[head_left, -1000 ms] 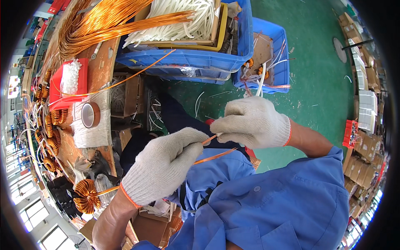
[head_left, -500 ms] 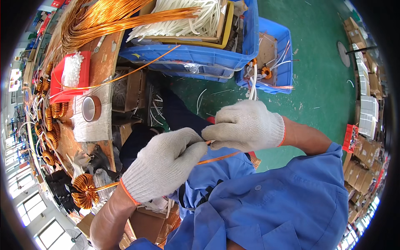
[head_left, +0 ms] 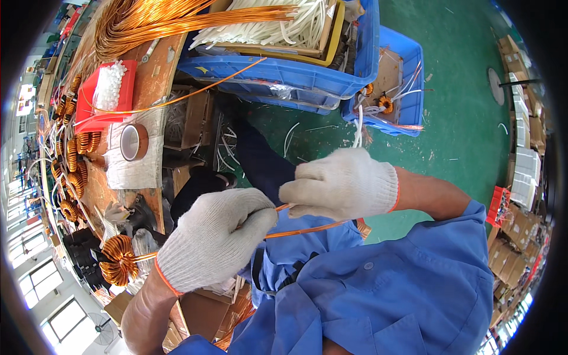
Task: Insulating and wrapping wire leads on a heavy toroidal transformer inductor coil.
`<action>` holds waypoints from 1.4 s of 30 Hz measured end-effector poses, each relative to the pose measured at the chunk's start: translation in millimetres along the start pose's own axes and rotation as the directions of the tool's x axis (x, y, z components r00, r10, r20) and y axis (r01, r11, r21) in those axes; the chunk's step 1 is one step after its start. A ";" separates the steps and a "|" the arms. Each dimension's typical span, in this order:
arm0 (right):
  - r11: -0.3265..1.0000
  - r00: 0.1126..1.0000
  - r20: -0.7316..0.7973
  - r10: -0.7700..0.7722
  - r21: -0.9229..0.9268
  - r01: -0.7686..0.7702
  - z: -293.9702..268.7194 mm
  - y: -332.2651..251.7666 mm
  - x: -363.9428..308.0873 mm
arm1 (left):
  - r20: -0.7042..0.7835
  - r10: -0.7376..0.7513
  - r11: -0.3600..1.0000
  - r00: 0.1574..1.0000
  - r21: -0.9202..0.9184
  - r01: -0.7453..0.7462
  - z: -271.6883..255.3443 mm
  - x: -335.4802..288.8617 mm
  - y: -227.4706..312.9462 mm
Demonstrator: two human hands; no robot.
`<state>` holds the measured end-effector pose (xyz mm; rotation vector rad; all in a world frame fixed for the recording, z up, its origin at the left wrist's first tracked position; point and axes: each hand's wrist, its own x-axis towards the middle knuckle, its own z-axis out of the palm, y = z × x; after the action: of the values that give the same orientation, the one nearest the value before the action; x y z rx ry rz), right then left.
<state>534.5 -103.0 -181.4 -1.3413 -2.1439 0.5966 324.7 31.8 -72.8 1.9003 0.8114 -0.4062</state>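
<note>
Both my hands wear white knit gloves with orange cuffs. My left hand (head_left: 216, 239) is closed in a pinch on a copper wire, a short piece of which shows between the hands. Close on its right, my right hand (head_left: 340, 183) is closed around the same piece; its fingertips are partly hidden. White sleeving (head_left: 358, 133) sticks out beyond the right hand; how it meets the wire is hidden. Another copper wire strand (head_left: 307, 229) passes below the hands over my lap. Left of my left wrist hangs a copper-wound ring coil (head_left: 118, 260), with leads running under that hand.
A workbench (head_left: 151, 89) on the left carries copper wire bundles (head_left: 136, 26), a red bin (head_left: 127, 89) of white pieces, a tape roll (head_left: 134, 142) and several coils (head_left: 74, 183). Blue crates (head_left: 331, 83) stand ahead, one with white sleeving. Shelves with cartons (head_left: 515, 231) line the right.
My left hand has drawn a little left and down, and the right hand has shifted slightly left. More copper wire shows between them. The view has shifted slightly.
</note>
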 end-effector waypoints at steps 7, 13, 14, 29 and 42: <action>0.881 0.993 0.073 0.097 0.458 -0.120 -3.6 0.9 6.5 | -0.008 0.192 0.962 0.981 0.198 -0.187 -19.2 -14.5 -18.0; 0.782 0.995 0.016 0.103 0.616 -0.091 9.2 0.0 11.9 | -0.116 0.177 0.974 0.977 0.163 -0.157 -11.6 -23.3 -28.2; 0.788 0.996 0.005 0.094 0.611 -0.077 13.9 -4.3 17.3 | -0.112 0.166 0.975 0.980 0.167 -0.146 -9.1 -22.9 -29.7; 0.970 0.971 -0.237 -0.035 0.225 0.090 15.6 -21.6 52.4 | -0.141 0.152 0.953 0.978 0.284 -0.108 -5.9 -18.0 -40.9; 0.988 0.967 -0.203 0.152 0.048 -0.145 -10.5 -17.2 -20.5 | 0.024 -0.180 0.960 0.983 -0.214 0.181 -29.8 -12.8 -6.5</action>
<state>537.1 -127.8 -167.0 -1.4868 -1.8732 0.5226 308.9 55.5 -56.0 1.6300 0.9901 -0.4161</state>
